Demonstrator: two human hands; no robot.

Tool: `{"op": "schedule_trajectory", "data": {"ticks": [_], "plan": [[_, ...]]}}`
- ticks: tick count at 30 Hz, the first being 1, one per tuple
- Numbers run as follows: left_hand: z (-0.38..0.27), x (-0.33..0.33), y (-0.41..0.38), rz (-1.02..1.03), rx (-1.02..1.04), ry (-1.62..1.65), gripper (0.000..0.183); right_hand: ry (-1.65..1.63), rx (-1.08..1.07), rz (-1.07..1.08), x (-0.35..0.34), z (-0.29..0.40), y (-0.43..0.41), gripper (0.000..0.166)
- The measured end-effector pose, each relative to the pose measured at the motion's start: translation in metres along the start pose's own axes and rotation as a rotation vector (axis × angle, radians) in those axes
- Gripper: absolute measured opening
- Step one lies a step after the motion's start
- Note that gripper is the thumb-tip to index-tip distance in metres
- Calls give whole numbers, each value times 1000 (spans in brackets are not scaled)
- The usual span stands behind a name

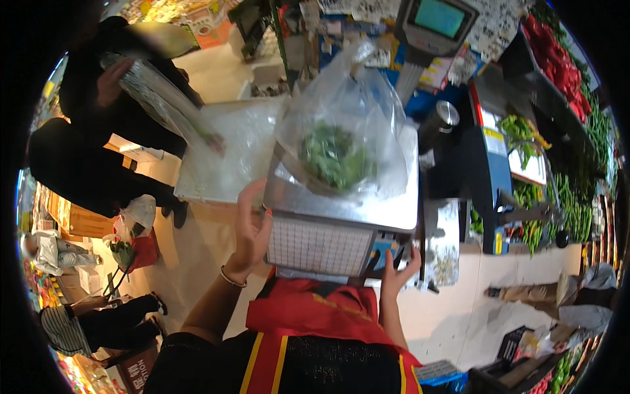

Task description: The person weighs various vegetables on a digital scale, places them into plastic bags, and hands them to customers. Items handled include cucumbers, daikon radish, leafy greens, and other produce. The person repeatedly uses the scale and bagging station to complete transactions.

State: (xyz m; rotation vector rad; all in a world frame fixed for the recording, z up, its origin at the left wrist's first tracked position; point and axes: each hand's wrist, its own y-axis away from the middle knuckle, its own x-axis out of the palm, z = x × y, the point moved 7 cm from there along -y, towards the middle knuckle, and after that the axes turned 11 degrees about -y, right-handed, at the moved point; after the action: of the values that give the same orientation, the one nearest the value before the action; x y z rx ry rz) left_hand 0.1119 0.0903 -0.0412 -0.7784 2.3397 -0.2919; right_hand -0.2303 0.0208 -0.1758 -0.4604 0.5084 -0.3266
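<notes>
A clear plastic bag of leafy greens rests on the steel pan of a weighing scale. Below the pan, facing me, is the scale's keypad, and its lit display stands on a post behind. My left hand, with a bangle at the wrist, is at the pan's front left corner, fingers apart and holding nothing. Fingers spread, my right hand is beside the keypad's right end, also with nothing in it.
A white foam box adjoins the scale on the left. Beyond it a person in dark clothes holds a long plastic bag over the box. Right are a blue tape bag sealer, a metal canister and crates of peppers.
</notes>
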Motion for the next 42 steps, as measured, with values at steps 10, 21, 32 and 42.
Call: {"op": "schedule_trajectory", "data": {"ticks": [10, 21, 32, 42], "plan": [[25, 13, -177, 29, 122, -58, 67, -1090, 1248, 127, 50, -30, 21, 13], [-6, 192, -328, 490, -99, -632, 88, -1013, 1197, -69, 59, -22, 9, 8], [62, 273, -306, 778, -415, -100, 50, -790, 403, 566, 43, 159, -60, 10], [24, 174, -318, 490, -349, 759, 18, 276, 2, 750, 180, 133, -114, 32]]}}
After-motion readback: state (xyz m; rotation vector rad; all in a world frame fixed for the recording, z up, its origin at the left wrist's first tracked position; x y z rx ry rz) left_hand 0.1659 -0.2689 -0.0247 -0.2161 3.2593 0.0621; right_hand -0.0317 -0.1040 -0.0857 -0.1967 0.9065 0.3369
